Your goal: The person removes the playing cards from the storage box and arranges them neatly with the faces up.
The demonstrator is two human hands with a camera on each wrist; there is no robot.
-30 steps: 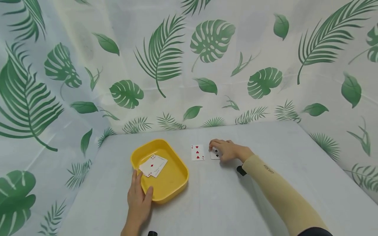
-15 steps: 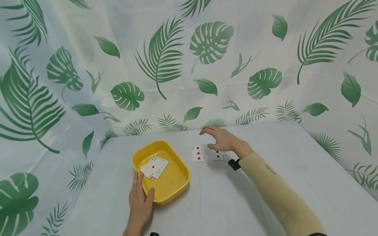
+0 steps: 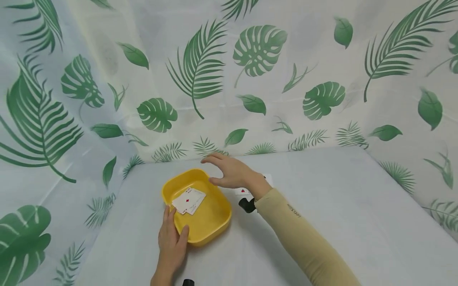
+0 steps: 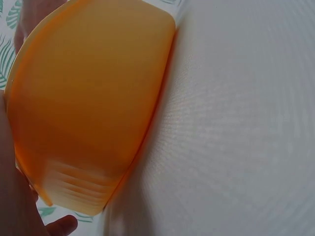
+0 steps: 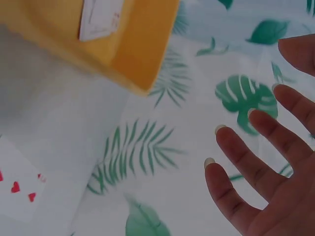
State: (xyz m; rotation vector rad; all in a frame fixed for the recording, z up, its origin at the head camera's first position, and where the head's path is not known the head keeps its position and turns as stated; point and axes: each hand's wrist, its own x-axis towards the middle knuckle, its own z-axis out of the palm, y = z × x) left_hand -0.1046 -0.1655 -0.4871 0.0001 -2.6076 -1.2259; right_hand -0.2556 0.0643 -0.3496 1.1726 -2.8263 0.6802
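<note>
Left hand (image 3: 171, 243) holds smooth, rounded yellow plastic tray (image 3: 214, 228).

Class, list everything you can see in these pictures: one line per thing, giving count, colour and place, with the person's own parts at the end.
tray: one, yellow, on the table left of centre.
cards in the tray: a small overlapping pile, white with red pips, exact count unclear, lying face up.
hearts card: one, white with red hearts, on the table right of the tray, mostly hidden by the right wrist.
second card: one, white, only a corner showing behind the right wrist.
table: one, pale grey-white cloth.
backdrop: white sheet with green leaves, behind and at the sides.
left hand: holds the tray's near rim.
right hand: fingers spread, empty, above the tray's far right corner.
</note>
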